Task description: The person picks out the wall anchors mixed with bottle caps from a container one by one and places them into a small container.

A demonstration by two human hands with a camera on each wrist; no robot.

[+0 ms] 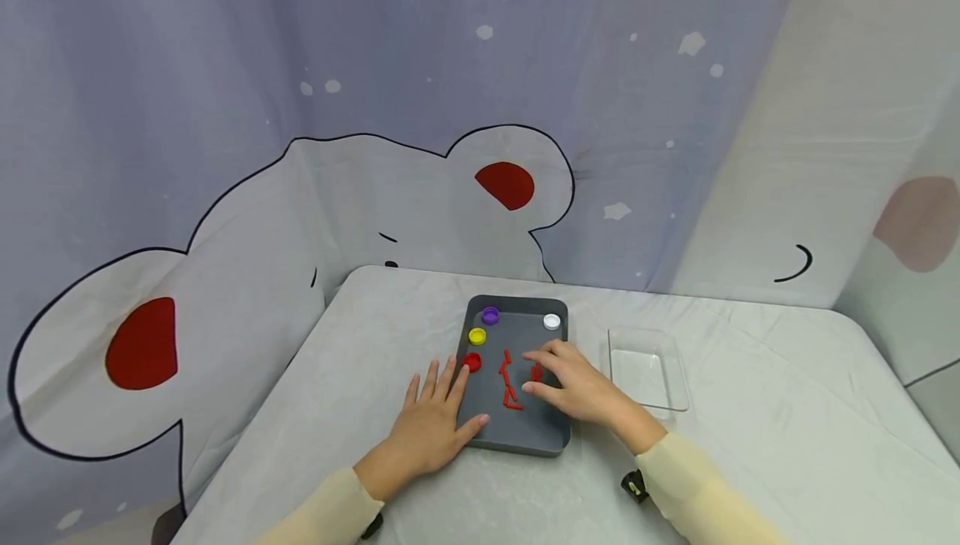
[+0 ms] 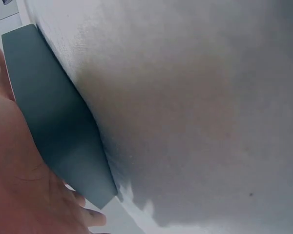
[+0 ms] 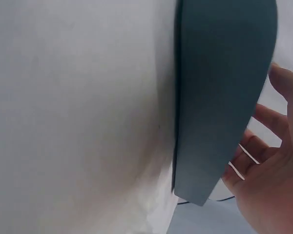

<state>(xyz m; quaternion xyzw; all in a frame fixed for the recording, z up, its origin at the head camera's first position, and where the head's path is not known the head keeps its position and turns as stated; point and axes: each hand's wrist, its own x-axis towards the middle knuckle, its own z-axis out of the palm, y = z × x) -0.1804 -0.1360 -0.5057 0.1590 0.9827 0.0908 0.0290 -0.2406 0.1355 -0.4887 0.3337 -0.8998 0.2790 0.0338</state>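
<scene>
Grey tray [image 1: 517, 437] under both my hands, on the table [image 1: 750, 445]. L hand [image 1: 429, 428] flat, fingers spread, steadying tray's near-left edge. R hand [image 1: 577, 385] over tray, fingers loosely bent on red sticks [image 1: 510, 382]; real pinch? Can't tell. Step, I'd say: arranging sticks. Next needs fine fingertip nudges, tray held steady.

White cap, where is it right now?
Head view: the white cap sits in the far right corner of the gray tray, beyond the right hand and left of the clear container.
</scene>
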